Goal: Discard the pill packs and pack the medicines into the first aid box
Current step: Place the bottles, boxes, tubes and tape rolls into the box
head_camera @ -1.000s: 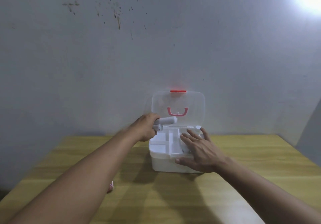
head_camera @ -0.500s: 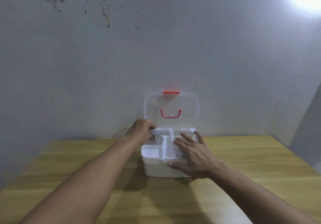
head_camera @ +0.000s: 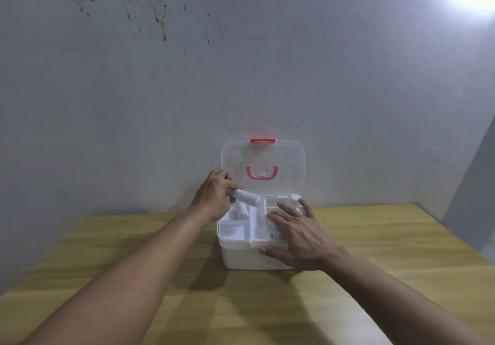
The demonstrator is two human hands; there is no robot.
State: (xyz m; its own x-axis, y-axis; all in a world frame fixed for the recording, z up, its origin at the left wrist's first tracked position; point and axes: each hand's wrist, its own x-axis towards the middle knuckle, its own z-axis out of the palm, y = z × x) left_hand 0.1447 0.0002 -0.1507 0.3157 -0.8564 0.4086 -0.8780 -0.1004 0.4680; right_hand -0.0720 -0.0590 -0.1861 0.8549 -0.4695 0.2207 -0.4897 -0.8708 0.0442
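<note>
A white first aid box [head_camera: 241,260] stands on the wooden table, its clear lid [head_camera: 289,162] upright with a pink handle and red latch. My left hand [head_camera: 214,201] is closed around a white medicine tube [head_camera: 247,197], held level over the back left compartment of the box's tray. Another white tube [head_camera: 241,210] lies in that compartment below it. My right hand [head_camera: 300,235] lies flat, fingers spread, on the tray's right side, thumb against the front rim. A white round cap [head_camera: 295,197] shows at the back right corner.
The wooden table [head_camera: 134,251] runs wide on both sides of the box. A grey wall [head_camera: 241,63] stands right behind the box. A bright light glares at the top right.
My left hand has kept the tube over the back left of the tray and tipped it a little lower. The right hand stays on the box. The view has shifted slightly.
</note>
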